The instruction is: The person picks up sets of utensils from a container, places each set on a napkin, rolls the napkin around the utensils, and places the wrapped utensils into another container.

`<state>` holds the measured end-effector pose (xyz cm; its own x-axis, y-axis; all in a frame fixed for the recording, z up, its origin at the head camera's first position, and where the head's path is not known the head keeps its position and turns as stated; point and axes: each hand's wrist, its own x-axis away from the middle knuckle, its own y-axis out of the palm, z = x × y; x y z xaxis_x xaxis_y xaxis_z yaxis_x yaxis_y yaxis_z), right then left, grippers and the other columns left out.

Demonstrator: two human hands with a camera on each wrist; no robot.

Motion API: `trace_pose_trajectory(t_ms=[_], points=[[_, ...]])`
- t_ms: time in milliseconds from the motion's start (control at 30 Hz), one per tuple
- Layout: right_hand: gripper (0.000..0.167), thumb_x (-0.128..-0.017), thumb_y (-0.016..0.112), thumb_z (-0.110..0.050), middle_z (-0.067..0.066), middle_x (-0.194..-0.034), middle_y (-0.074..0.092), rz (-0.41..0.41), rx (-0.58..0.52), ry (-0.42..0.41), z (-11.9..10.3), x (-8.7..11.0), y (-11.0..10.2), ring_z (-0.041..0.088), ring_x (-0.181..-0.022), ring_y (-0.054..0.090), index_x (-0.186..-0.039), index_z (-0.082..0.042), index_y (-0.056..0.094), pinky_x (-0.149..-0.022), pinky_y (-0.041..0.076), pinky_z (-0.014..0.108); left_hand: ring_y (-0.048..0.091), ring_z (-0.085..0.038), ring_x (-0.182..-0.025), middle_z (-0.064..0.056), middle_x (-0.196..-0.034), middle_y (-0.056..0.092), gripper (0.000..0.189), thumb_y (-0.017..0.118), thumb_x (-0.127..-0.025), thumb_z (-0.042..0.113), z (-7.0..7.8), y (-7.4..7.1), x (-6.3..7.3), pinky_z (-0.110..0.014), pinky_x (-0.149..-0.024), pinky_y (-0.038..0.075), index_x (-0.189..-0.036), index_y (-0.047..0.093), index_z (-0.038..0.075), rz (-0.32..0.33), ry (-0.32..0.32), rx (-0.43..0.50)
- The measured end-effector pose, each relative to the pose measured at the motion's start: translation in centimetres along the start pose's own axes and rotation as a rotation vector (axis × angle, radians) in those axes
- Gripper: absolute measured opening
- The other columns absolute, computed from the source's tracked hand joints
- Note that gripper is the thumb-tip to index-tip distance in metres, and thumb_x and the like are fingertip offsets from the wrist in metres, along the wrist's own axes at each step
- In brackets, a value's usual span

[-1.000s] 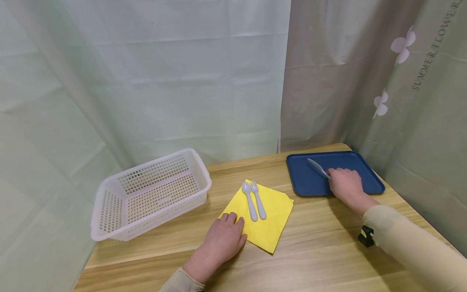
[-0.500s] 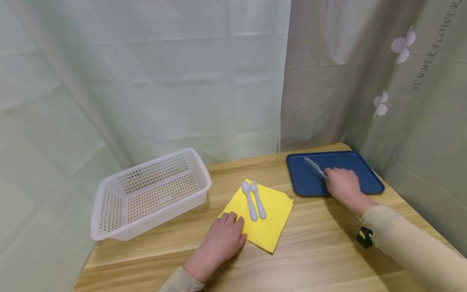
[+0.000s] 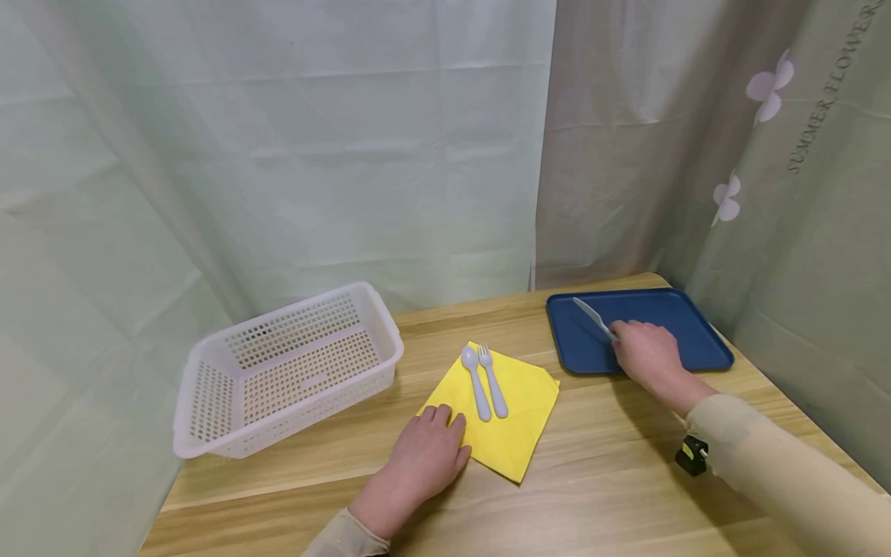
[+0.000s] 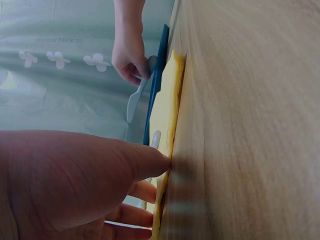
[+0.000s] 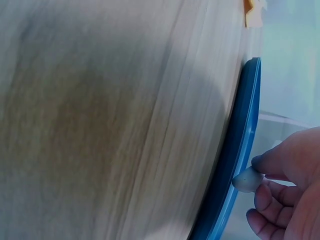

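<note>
My right hand (image 3: 649, 352) pinches a pale plastic knife (image 3: 592, 315) by its handle, over the blue tray (image 3: 682, 325). In the right wrist view the handle's rounded end (image 5: 248, 180) pokes out between thumb and fingers, close by the tray rim. The blade points up and to the left in the head view. My left hand (image 3: 428, 452) rests on the near left edge of a folded yellow napkin (image 3: 522, 433), its fingers relaxed. On that napkin a pale lavender spoon (image 3: 476, 384) and fork (image 3: 493, 383) lie side by side, handles toward me.
A white perforated plastic basket (image 3: 292, 422) stands at the left on the wooden table (image 3: 592, 495). Grey-green curtains (image 3: 348, 155) hang behind the table and along both sides.
My right hand has slid a little to the left over the tray, carrying the knife with it. The left hand, napkin, spoon and fork have stayed where they were.
</note>
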<state>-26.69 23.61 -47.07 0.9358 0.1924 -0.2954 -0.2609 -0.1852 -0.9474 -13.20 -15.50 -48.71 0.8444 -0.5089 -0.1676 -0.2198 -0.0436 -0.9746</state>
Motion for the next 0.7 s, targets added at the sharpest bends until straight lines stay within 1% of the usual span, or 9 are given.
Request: trace_pose_trajectory(t_ms=[233,433,700], points=[[0.023,-0.100,0.076,-0.007,0.017,-0.093,0.074,0.014,-0.014,0.000,-0.5,0.0,0.1,0.040,-0.080,0.069,-0.121,0.001,0.076,-0.070,0.056,0.060,0.066,-0.032,-0.104,-0.014,-0.118,0.069,0.045,0.080,-0.099,0.041,0.0,0.1,0.0,-0.046,-0.084,0.060,-0.127,0.075,0.006,0.016,0.005,-0.011],[0.025,-0.100,0.078,-0.009,0.018,-0.096,0.076,0.021,-0.029,-0.014,-1.2,0.1,-0.1,0.040,-0.082,0.070,-0.123,0.001,0.076,-0.070,0.056,0.060,0.067,-0.033,-0.106,-0.014,-0.119,0.069,0.046,0.080,-0.099,0.041,0.0,0.1,0.0,-0.047,-0.087,0.060,-0.128,0.076,0.006,0.022,0.005,-0.012],[0.028,-0.101,0.077,-0.008,0.019,-0.103,0.077,-0.008,-0.060,-0.008,-2.1,0.1,-0.2,0.039,-0.086,0.072,-0.127,0.002,0.075,-0.069,0.058,0.058,0.066,-0.032,-0.105,-0.014,-0.118,0.069,0.045,0.080,-0.099,0.040,0.0,0.1,0.0,-0.047,-0.085,0.060,-0.128,0.076,0.006,0.028,0.007,-0.012]])
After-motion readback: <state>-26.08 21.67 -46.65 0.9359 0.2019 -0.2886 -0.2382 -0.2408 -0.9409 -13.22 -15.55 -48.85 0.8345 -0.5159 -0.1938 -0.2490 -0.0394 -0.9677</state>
